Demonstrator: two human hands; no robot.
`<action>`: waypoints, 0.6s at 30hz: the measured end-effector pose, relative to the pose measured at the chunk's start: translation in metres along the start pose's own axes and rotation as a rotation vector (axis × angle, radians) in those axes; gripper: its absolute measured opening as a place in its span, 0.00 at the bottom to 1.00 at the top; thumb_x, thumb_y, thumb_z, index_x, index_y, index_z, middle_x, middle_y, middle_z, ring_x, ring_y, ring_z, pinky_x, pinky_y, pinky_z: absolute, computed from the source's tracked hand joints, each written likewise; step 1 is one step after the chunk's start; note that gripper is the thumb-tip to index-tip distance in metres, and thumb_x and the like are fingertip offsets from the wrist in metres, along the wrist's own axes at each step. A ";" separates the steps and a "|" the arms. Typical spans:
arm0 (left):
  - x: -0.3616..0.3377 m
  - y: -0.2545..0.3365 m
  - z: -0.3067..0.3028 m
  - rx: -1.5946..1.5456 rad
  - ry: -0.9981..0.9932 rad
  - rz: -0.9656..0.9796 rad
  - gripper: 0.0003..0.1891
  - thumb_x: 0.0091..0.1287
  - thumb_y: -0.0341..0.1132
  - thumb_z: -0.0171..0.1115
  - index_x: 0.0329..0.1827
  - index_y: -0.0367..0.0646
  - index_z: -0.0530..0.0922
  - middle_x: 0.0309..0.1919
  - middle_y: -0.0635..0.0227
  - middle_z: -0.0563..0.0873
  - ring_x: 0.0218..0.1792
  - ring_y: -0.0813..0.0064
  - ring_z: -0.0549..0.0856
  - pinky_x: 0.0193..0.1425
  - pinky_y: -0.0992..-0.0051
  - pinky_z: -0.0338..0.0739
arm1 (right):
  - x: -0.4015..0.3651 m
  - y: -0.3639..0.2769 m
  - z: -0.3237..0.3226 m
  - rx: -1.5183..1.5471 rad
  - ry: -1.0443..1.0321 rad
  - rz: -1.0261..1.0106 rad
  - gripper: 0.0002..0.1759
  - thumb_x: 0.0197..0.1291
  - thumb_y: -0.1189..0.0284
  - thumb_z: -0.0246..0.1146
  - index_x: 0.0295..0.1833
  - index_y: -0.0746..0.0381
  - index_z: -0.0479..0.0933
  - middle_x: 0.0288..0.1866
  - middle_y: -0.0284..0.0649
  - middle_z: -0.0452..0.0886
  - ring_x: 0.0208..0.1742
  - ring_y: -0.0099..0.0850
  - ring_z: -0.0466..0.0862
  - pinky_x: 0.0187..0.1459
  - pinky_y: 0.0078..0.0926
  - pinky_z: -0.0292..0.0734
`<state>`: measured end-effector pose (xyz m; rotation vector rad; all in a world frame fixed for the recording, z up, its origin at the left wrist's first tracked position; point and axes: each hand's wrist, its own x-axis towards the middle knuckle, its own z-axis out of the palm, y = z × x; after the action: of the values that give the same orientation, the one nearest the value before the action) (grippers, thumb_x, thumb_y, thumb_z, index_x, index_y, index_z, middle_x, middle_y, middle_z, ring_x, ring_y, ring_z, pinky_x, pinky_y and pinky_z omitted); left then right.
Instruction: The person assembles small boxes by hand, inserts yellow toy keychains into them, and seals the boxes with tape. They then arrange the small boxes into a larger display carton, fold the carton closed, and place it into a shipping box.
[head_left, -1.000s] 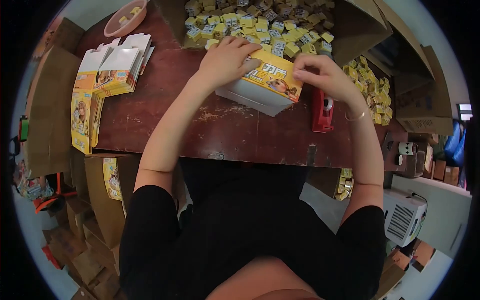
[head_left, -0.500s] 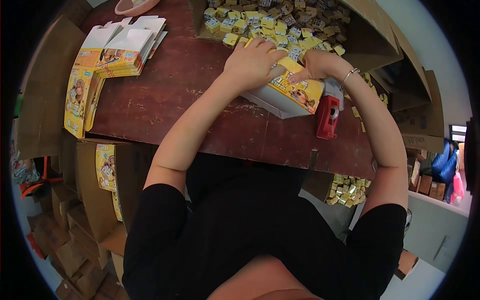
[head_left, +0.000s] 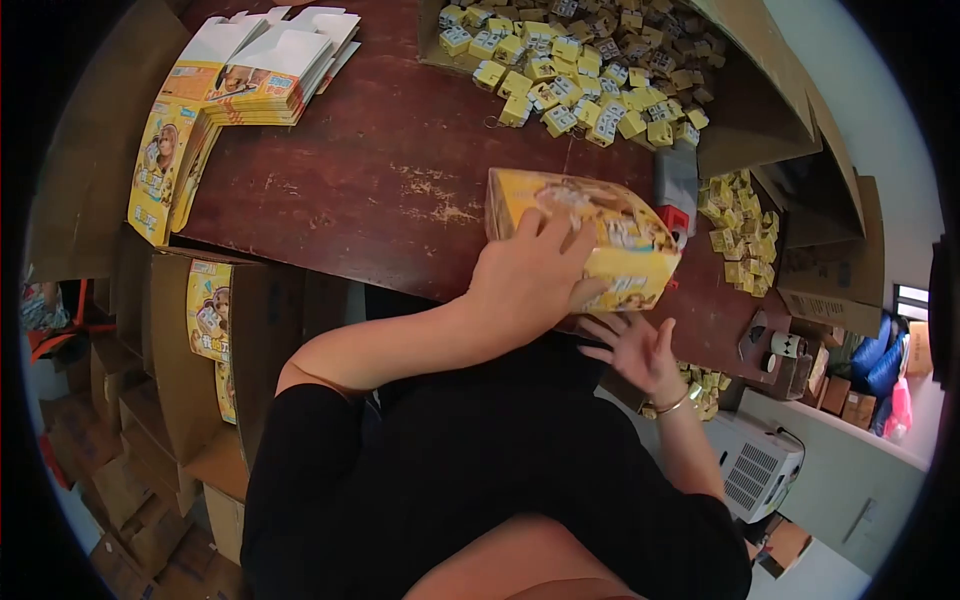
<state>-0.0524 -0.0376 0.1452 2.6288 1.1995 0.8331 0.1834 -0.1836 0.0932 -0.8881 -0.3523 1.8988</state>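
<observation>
My left hand [head_left: 535, 275] has its fingers and thumb on a printed yellow box [head_left: 630, 262], which is tilted above the table's front edge. Just below the box's near end is my right hand [head_left: 640, 355], palm up with fingers spread, holding nothing. A bracelet circles that wrist. Behind the box's right end, a red tape dispenser [head_left: 675, 222] is mostly hidden. Beyond the box, many small yellow cubes [head_left: 575, 85] spill from an open carton onto the dark red table [head_left: 380, 185].
Flattened printed cartons [head_left: 255, 95] are stacked at the table's left. More small yellow cubes [head_left: 740, 230] lie on the right, beside a cardboard box [head_left: 835, 240]. Below the table's left edge stands an open carton [head_left: 270, 310] with printed sheets. A white machine [head_left: 762, 465] is at lower right.
The yellow box has come toward me and turned, in my left hand. My right hand has left it and drawn back, opening. More of the small cubes now show.
</observation>
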 end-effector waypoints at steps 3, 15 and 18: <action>0.033 -0.022 -0.018 -0.382 -0.664 -0.206 0.25 0.69 0.54 0.52 0.56 0.42 0.79 0.40 0.48 0.85 0.47 0.55 0.85 0.45 0.57 0.80 | 0.012 0.049 0.000 0.410 0.427 -0.169 0.45 0.62 0.37 0.57 0.73 0.59 0.60 0.73 0.48 0.64 0.75 0.50 0.61 0.73 0.55 0.56; -0.034 -0.153 0.009 -1.327 -0.490 -0.638 0.50 0.54 0.49 0.76 0.72 0.40 0.52 0.62 0.56 0.72 0.62 0.67 0.74 0.63 0.68 0.70 | 0.117 -0.012 0.035 -0.218 -0.030 -0.096 0.30 0.69 0.59 0.54 0.70 0.65 0.64 0.66 0.45 0.75 0.64 0.41 0.77 0.64 0.43 0.72; -0.092 -0.158 -0.081 -1.380 -0.023 -0.703 0.52 0.50 0.41 0.78 0.74 0.43 0.51 0.59 0.61 0.74 0.61 0.69 0.77 0.63 0.67 0.73 | 0.177 -0.017 0.100 -0.301 -0.308 -0.018 0.32 0.71 0.54 0.51 0.72 0.65 0.63 0.69 0.43 0.72 0.67 0.39 0.74 0.68 0.42 0.69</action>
<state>-0.2485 -0.0069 0.1204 1.0272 0.8709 0.9306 0.0773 -0.0092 0.0959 -0.7794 -0.8472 1.9985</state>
